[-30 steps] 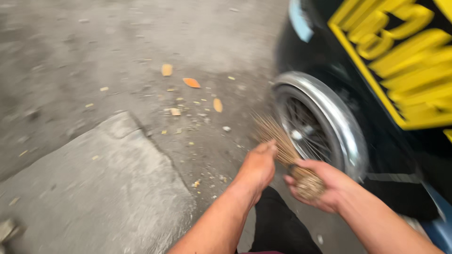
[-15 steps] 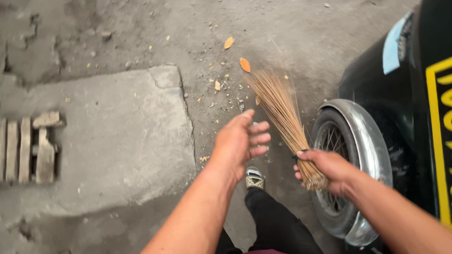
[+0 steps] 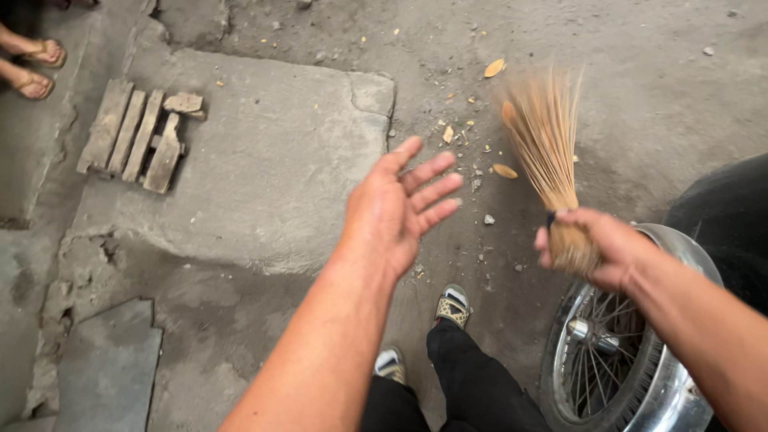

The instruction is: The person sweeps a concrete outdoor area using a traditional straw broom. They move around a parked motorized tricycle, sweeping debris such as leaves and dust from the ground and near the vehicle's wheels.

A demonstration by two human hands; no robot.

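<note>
The stick broom (image 3: 552,172) has been swung outward since the earlier frame, its bristles blurred toward 12 o'clock over dry leaves (image 3: 504,170) on the concrete floor (image 3: 264,168). It is gripped by the closed right hand (image 3: 596,248); the left hand (image 3: 396,208) is spread open, empty. A spoked wheel (image 3: 616,352) is seen at 5 o'clock.

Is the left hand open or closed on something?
Open and empty: the left hand has fingers spread, palm showing, apart from the broom the right hand grips.

Outdoor street or yard: cracked, dusty concrete ground (image 3: 264,184), scattered dry leaves (image 3: 494,68), wooden drain slats (image 3: 132,132), a spoked vehicle wheel (image 3: 616,352) alongside.
</note>
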